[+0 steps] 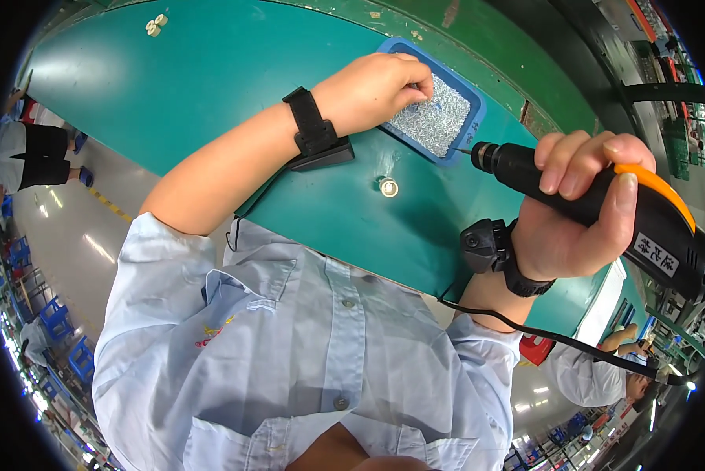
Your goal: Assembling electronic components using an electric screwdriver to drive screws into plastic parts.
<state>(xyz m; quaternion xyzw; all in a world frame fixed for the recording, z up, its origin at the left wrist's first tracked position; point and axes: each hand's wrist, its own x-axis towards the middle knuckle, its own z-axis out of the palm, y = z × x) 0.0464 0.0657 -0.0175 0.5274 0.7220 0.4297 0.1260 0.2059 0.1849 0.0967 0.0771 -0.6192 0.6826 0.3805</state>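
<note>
My left hand (380, 90) reaches over a blue plastic tray (479, 114) filled with small silvery metal pieces (439, 118), which look like screws. Its thumb and fingers are pinched together at the heap; whatever may be between them is hidden. In my right hand (576, 208) is a black and orange electric screwdriver (517, 165), gripped around its body. The thin bit points left, close to the tray's near right corner. A small round cream-coloured part (388, 187) with a shiny centre lies on the green tabletop (289, 47), between my two arms and apart from both hands.
Several small round cream parts (156, 26) sit at the far left of the table. A black cable (556, 336) runs from beneath my right wrist toward the right. Other people (596, 377) are at the lower right and far left. Blue stools (56, 320) stand on the floor.
</note>
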